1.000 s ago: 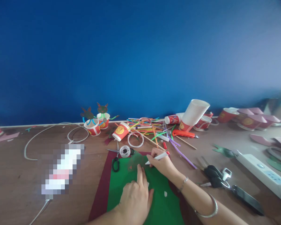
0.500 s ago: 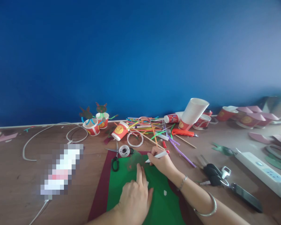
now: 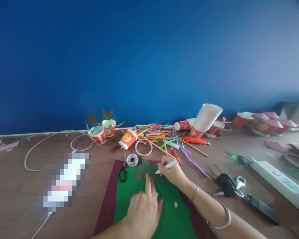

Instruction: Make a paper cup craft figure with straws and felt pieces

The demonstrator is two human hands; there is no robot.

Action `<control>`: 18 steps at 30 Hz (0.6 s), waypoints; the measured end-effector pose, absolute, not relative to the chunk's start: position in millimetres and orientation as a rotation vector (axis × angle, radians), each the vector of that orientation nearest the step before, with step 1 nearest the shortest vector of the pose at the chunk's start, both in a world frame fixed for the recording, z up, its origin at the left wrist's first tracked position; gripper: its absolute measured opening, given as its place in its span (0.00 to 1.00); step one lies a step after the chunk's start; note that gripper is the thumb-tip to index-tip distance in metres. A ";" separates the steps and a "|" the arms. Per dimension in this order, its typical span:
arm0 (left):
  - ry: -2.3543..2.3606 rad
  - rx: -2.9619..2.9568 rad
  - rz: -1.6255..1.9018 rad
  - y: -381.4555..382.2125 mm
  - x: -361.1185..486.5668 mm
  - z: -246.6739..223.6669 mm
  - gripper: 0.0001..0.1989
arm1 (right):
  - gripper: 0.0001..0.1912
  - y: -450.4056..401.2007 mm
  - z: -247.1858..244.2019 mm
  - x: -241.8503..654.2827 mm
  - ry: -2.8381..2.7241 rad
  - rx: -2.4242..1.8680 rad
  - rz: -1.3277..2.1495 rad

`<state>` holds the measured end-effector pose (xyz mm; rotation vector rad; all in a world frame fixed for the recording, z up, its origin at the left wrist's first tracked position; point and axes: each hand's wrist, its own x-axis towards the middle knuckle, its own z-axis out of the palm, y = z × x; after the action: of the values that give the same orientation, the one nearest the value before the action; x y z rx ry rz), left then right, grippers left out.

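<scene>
A white marker with a red end (image 3: pixel 171 164) is pinched in my right hand (image 3: pixel 173 172), its tip pointing left and down over the green paper (image 3: pixel 127 196). My left hand (image 3: pixel 144 205) lies on that paper, fingers stretched out, the fingertips pressing on the lower edge of a dark greenish cutout (image 3: pixel 142 171) with faint reddish marks. A maroon sheet (image 3: pixel 107 196) lies beneath the green one. Black-handled scissors (image 3: pixel 123 171) and a roll of tape (image 3: pixel 132 160) rest at the sheets' far edge. A small white scrap (image 3: pixel 175 204) sits on the green paper.
Behind are a pile of coloured sticks (image 3: pixel 155 132), a tilted stack of paper cups (image 3: pixel 206 119), an orange cutter (image 3: pixel 194 141) and cups with cat-face cutouts (image 3: pixel 108 116). Keys (image 3: pixel 228 184) and a power strip (image 3: pixel 276 179) lie right; a blurred-out phone-like object (image 3: pixel 66 179) lies left.
The marker in my right hand has shifted very slightly. My left hand stays put on the cutout, and nothing else visibly moves.
</scene>
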<state>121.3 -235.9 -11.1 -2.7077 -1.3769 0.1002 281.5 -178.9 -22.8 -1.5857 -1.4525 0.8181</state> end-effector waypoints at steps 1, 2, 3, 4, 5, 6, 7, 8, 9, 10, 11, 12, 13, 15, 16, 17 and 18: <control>-1.377 -2.713 0.097 -235.8 121.2 -11.1 0.27 | 0.13 -179.0 -23.1 281.4 -1.448 -1.587 0.830; -1.377 -2.717 0.095 -235.7 121.2 -11.2 0.28 | 0.13 -179.1 -23.2 281.4 -1.445 -1.588 0.839; -1.378 -2.720 0.094 -235.7 121.2 -11.2 0.28 | 0.13 -179.2 -23.4 281.4 -1.444 -1.588 0.849; -1.375 -2.725 0.094 -235.7 121.2 -11.2 0.28 | 0.13 -179.4 -23.5 281.3 -1.442 -1.588 0.858; -1.376 -2.727 0.094 -235.7 121.2 -11.2 0.28 | 0.13 -179.7 -23.6 281.3 -1.440 -1.585 0.868; -1.378 -2.728 0.092 -235.7 121.2 -11.2 0.28 | 0.13 -180.0 -23.7 281.3 -1.439 -1.581 0.878; -1.380 -2.729 0.090 -235.7 121.2 -11.1 0.27 | 0.12 -180.3 -23.7 281.2 -1.439 -1.576 0.886; -1.381 -2.732 0.090 -235.7 121.2 -11.0 0.27 | 0.12 -180.6 -23.8 281.3 -1.439 -1.573 0.892; -1.381 -2.736 0.090 -235.7 121.1 -10.8 0.28 | 0.13 -180.8 -23.9 281.3 -1.441 -1.571 0.896; -1.379 -2.740 0.091 -235.8 121.0 -10.5 0.28 | 0.13 -180.9 -23.9 281.4 -1.445 -1.571 0.899; -1.379 -2.742 0.092 -235.9 120.9 -10.3 0.28 | 0.13 -180.8 -23.9 281.6 -1.446 -1.570 0.902; -1.378 -2.744 0.093 -236.1 120.9 -10.1 0.28 | 0.13 -180.6 -23.9 281.7 -1.442 -1.569 0.901; -1.379 -2.744 0.092 -236.2 120.8 -10.0 0.28 | 0.13 -180.3 -23.8 281.9 -1.428 -1.565 0.898; -1.380 -2.737 0.084 -236.4 120.7 -10.0 0.28 | 0.13 -179.3 -23.5 282.2 -1.387 -1.554 0.885; -1.380 -2.735 0.081 -236.4 120.8 -10.1 0.27 | 0.13 -178.9 -23.3 282.3 -1.370 -1.552 0.872; -1.380 -2.733 0.078 -236.3 120.9 -10.1 0.27 | 0.14 -178.5 -23.2 282.4 -1.363 -1.554 0.856; -1.378 -2.732 0.078 -236.1 121.0 -10.2 0.27 | 0.14 -178.2 -23.2 282.5 -1.365 -1.561 0.841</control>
<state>121.0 -236.1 -10.2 -2.7323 -1.3781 0.0778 282.5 -178.2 -23.2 -1.5612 -1.3655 0.8409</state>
